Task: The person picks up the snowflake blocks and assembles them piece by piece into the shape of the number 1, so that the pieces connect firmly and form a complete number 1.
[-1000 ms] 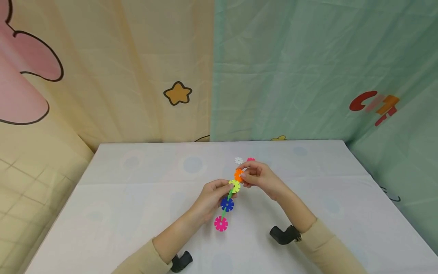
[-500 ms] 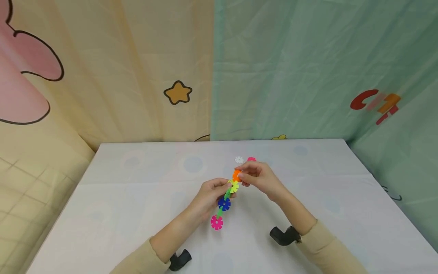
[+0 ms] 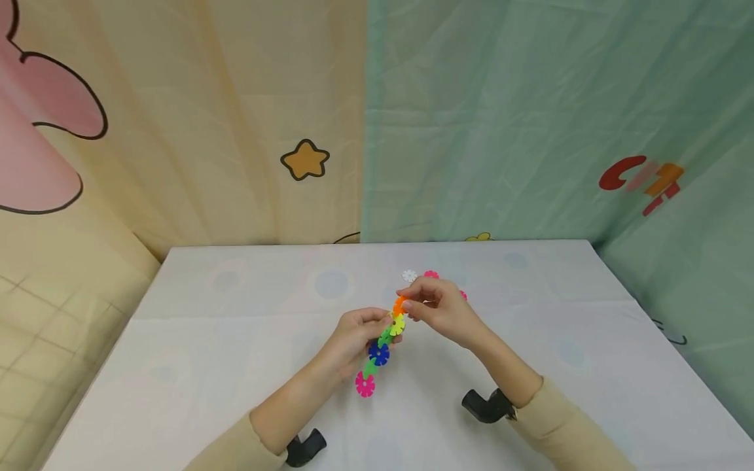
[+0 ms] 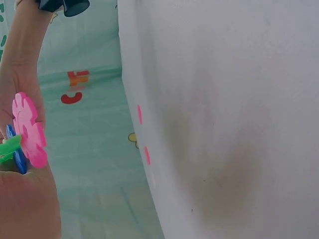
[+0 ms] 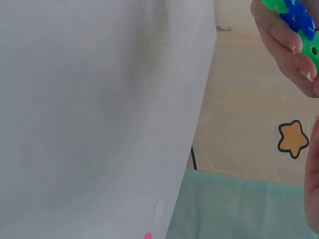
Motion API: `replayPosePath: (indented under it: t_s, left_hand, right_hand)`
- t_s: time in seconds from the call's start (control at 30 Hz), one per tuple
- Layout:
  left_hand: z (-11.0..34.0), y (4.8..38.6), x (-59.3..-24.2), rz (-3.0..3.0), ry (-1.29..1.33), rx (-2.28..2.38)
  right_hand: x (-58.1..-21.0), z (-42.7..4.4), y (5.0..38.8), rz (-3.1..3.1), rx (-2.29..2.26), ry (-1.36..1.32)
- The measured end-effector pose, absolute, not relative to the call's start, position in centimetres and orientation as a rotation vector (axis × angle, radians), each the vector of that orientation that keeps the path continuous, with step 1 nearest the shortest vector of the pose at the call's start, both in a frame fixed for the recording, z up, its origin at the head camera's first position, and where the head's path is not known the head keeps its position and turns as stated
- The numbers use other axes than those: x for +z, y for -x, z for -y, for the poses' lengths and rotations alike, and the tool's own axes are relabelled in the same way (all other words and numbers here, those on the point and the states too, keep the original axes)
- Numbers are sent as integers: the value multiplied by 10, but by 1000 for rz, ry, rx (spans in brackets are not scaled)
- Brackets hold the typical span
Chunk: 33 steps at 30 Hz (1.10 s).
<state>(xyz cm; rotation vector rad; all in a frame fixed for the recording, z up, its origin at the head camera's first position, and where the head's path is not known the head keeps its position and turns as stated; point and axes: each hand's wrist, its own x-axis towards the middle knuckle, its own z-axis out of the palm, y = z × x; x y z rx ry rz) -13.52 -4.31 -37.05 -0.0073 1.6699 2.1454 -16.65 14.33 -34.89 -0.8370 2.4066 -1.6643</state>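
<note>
A chain of notched flower-shaped plastic discs hangs between my hands in the head view. From its lower end run a pink disc [image 3: 365,384], a green disc [image 3: 370,369], a blue disc [image 3: 379,354], another green disc [image 3: 385,337] and a yellow disc [image 3: 398,325]. My left hand [image 3: 351,340] pinches the chain by the yellow disc. An orange disc [image 3: 398,305] at the upper end meets the yellow one, pinched between thumb and fingers of my right hand [image 3: 443,309]. Whether those two are fully slotted together I cannot tell. The left wrist view shows the pink disc [image 4: 31,132] up close.
On the white-covered table [image 3: 235,366], a white disc [image 3: 409,275], a pink disc [image 3: 431,274] and a second pink disc [image 3: 463,295], partly hidden, lie beyond my right hand. Black curved wrist pieces [image 3: 486,406] sit at both sleeves. Curtains hang behind the table.
The chain and both hands have shifted slightly left, and its lower pink end has swung left. The orange disc has come down closer against the yellow one. Another loose pink disc now shows.
</note>
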Motion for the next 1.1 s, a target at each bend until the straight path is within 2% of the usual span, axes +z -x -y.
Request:
replayPosePath:
  t_s: [0.4, 1.1]
  left_hand:
    - [49, 133, -364, -1614, 116, 2215]
    - [50, 136, -371, -1604, 86, 2167]
  right_hand:
    - [-348, -123, 162, -2426, -1762, 891]
    - [-354, -135, 171, -2294, -1734, 654]
